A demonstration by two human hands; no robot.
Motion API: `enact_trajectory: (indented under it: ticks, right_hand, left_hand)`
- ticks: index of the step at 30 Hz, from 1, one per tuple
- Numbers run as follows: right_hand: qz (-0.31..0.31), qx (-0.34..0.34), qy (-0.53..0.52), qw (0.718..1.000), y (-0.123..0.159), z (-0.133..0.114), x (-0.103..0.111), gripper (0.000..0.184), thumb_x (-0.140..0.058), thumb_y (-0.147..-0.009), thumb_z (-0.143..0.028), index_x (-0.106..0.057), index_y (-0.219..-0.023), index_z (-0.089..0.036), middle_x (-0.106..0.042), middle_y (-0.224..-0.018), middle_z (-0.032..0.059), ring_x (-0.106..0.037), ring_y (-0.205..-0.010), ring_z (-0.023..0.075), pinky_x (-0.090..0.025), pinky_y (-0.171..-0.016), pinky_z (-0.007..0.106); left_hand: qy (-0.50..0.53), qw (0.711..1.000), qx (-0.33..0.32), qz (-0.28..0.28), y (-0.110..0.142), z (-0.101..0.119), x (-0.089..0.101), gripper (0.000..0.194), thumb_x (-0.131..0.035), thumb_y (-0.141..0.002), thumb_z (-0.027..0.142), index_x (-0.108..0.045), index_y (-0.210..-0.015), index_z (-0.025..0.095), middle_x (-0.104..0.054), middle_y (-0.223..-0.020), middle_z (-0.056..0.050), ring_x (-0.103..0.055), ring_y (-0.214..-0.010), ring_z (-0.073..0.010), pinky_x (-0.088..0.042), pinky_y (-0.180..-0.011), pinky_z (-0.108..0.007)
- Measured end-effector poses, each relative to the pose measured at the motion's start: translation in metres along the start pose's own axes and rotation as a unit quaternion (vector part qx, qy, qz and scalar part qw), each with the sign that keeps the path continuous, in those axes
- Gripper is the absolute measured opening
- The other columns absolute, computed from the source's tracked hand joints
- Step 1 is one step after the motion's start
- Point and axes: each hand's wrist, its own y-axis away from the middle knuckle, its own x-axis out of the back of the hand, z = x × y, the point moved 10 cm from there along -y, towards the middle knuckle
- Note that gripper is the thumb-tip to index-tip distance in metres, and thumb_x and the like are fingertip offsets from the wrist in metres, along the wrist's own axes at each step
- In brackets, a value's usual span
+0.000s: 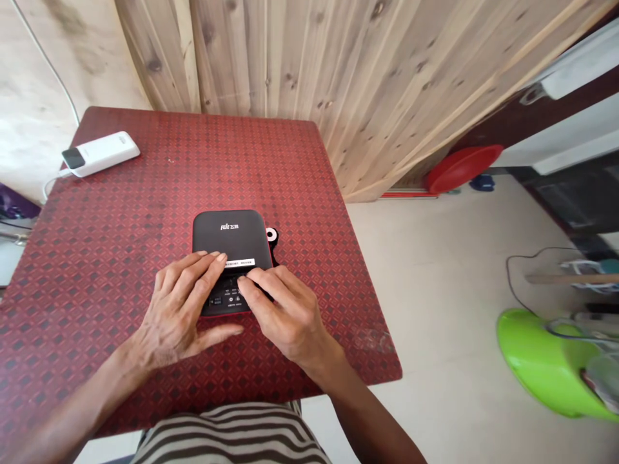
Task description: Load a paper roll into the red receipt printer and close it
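A flat black device (232, 241) with rounded corners, a thin red edge and white lettering lies on the patterned red table (213, 161). A white printed strip crosses its middle; below that is a darker panel (227, 299) with small white symbols. My left hand (181, 306) rests open on the device's left side, its fingers laid flat and its thumb stretched out below the near edge. At the panel's upper right, my right hand (287, 309) has its fingers bent and closed on the device. What its fingertips touch is partly hidden. A small black-and-white round object (271, 235) shows beside the device.
A white power bank-like block (104, 154) with a dark end and a white cable lies at the table's far left corner. Plank walls (271, 58) stand behind. On the floor to the right are a green plastic stool or tub (536, 361) and a red basin (464, 169).
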Motion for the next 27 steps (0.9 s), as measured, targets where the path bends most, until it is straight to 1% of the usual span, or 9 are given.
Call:
enact_trajectory:
  ticks: [4,8,12,15,18,20,21,24,27]
  right_hand:
    - [0.0,-0.001,-0.014,1.0,0.0,0.001,0.001,0.024,-0.055,-0.101,-0.007,-0.072,-0.115,-0.017,-0.077,-0.104,0.0101,-0.066,-0.085,0.0197,-0.059,-0.08,0.035]
    - [0.003,0.0,-0.016,1.0,-0.001,0.003,0.001,0.024,-0.055,-0.101,-0.006,-0.072,-0.112,-0.018,-0.077,-0.104,0.0095,-0.065,-0.083,0.0193,-0.059,-0.079,0.034]
    - [0.014,0.004,-0.024,1.0,-0.003,0.001,0.003,0.022,-0.057,-0.098,-0.004,-0.072,-0.111,-0.014,-0.077,-0.101,0.0102,-0.064,-0.08,0.0192,-0.059,-0.077,0.034]
    - [0.022,-0.009,-0.053,0.998,-0.004,0.004,0.011,0.024,-0.06,-0.099,-0.008,-0.07,-0.12,-0.016,-0.077,-0.107,0.0103,-0.067,-0.086,0.0199,-0.06,-0.081,0.035]
    - [0.069,-0.079,-0.092,0.99,0.002,0.031,0.027,0.031,-0.064,-0.1,-0.014,-0.067,-0.13,-0.02,-0.075,-0.117,0.0106,-0.07,-0.102,0.0213,-0.061,-0.09,0.037]
    - [0.1,-0.145,-0.1,0.979,0.016,0.061,0.032,0.026,-0.063,-0.1,-0.015,-0.069,-0.125,-0.022,-0.075,-0.115,0.0091,-0.071,-0.104,0.0208,-0.06,-0.091,0.037]
    - [0.104,-0.175,-0.1,0.974,0.025,0.078,0.029,0.022,-0.062,-0.101,-0.015,-0.071,-0.12,-0.022,-0.076,-0.111,0.0084,-0.072,-0.102,0.0204,-0.06,-0.089,0.036]
    - [0.062,-0.238,-0.08,0.966,0.051,0.119,-0.001,0.02,-0.056,-0.105,-0.023,-0.074,-0.112,-0.019,-0.075,-0.099,0.0078,-0.072,-0.089,0.0204,-0.059,-0.081,0.035]
    - [0.014,-0.265,-0.027,0.964,0.068,0.141,-0.032,0.027,-0.051,-0.107,-0.031,-0.074,-0.113,-0.018,-0.074,-0.094,0.0082,-0.07,-0.084,0.0217,-0.057,-0.079,0.036]
  left_hand:
    - [-0.019,1.0,0.004,0.018,-0.001,-0.002,-0.004,0.09,-0.075,-0.088,0.059,-0.037,-0.162,0.023,-0.067,-0.136,-0.014,-0.063,-0.125,-0.0333,-0.05,-0.105,-0.045]
    - [-0.015,1.0,0.004,0.018,-0.003,-0.003,-0.003,0.081,-0.077,-0.089,0.05,-0.044,-0.157,0.022,-0.068,-0.133,-0.014,-0.064,-0.123,-0.0314,-0.05,-0.103,-0.044]
    - [-0.012,1.0,0.0,0.007,-0.005,-0.003,-0.003,0.076,-0.078,-0.088,0.047,-0.048,-0.153,0.021,-0.069,-0.13,-0.013,-0.065,-0.12,-0.031,-0.05,-0.1,-0.044]
    - [-0.013,1.0,0.002,-0.001,-0.007,-0.005,-0.002,0.076,-0.079,-0.088,0.049,-0.049,-0.152,0.022,-0.069,-0.129,-0.013,-0.066,-0.118,-0.031,-0.052,-0.097,-0.044]
    - [0.01,1.0,0.003,-0.011,-0.005,-0.006,-0.002,0.079,-0.078,-0.088,0.052,-0.046,-0.154,0.023,-0.067,-0.132,-0.014,-0.065,-0.121,-0.0311,-0.053,-0.1,-0.045]
    - [0.033,0.999,0.012,0.006,0.001,-0.007,0.004,0.082,-0.08,-0.087,0.049,-0.043,-0.155,0.022,-0.064,-0.135,-0.015,-0.063,-0.126,-0.0309,-0.054,-0.105,-0.045]
    - [0.037,0.999,0.019,0.027,0.006,-0.008,0.009,0.083,-0.082,-0.085,0.047,-0.044,-0.155,0.021,-0.062,-0.136,-0.016,-0.062,-0.127,-0.0309,-0.055,-0.106,-0.045]
    - [0.021,0.995,0.036,0.09,0.024,-0.01,0.022,0.078,-0.089,-0.079,0.04,-0.054,-0.145,0.018,-0.063,-0.133,-0.016,-0.064,-0.125,-0.0306,-0.057,-0.106,-0.045]
    - [0.019,0.994,0.03,0.104,0.037,-0.009,0.021,0.061,-0.089,-0.079,0.031,-0.061,-0.132,0.017,-0.065,-0.124,-0.014,-0.067,-0.119,-0.0287,-0.059,-0.102,-0.044]
